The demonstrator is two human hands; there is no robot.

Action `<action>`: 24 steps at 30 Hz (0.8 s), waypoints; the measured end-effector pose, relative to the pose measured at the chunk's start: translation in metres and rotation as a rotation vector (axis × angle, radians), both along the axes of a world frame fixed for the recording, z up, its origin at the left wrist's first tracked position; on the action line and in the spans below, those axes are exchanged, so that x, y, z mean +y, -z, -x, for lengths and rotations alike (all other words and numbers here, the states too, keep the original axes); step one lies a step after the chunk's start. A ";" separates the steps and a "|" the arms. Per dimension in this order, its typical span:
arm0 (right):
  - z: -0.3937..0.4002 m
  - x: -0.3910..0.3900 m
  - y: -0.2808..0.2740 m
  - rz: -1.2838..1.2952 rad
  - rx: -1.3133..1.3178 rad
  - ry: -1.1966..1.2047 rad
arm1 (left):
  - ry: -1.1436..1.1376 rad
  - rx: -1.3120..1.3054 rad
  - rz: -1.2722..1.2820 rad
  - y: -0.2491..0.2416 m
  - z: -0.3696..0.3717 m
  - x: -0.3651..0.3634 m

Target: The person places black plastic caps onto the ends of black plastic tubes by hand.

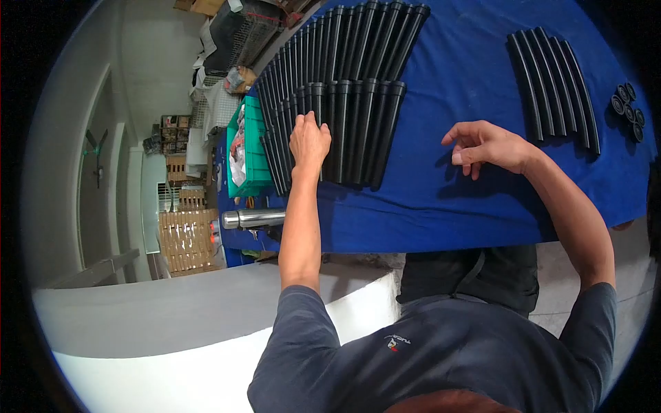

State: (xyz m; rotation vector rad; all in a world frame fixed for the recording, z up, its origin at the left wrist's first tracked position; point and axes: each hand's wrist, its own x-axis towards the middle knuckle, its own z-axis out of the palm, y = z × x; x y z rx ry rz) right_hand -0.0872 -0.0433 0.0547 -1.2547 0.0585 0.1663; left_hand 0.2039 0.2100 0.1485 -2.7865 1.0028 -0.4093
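Note:
My left hand is over the front row of black tubes, its fingers bent down around one of them. The fingertips are partly hidden, and that tube shows above and below the hand. Each tube is long with a thicker collar at its upper end. A second row of black tubes lies behind, fanned side by side. My right hand hovers over the blue cloth to the right of the rows, fingers loosely curved and apart, with nothing in it.
Several curved black tubes lie at the right, beside small round black caps. At the left are a green bin with items inside and a steel flask. Blue cloth covers the table to its near edge.

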 end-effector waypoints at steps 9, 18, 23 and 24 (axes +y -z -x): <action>-0.001 0.000 0.000 0.005 -0.008 0.006 | 0.033 -0.031 0.017 0.010 -0.007 0.010; -0.002 0.000 0.006 -0.014 -0.023 -0.038 | 0.148 -0.103 0.064 0.010 -0.007 0.018; -0.003 -0.001 0.015 -0.017 -0.084 -0.084 | 0.198 0.063 0.518 0.004 0.037 -0.018; -0.002 -0.001 0.018 -0.024 -0.084 -0.083 | 0.338 0.164 0.627 0.021 0.040 -0.026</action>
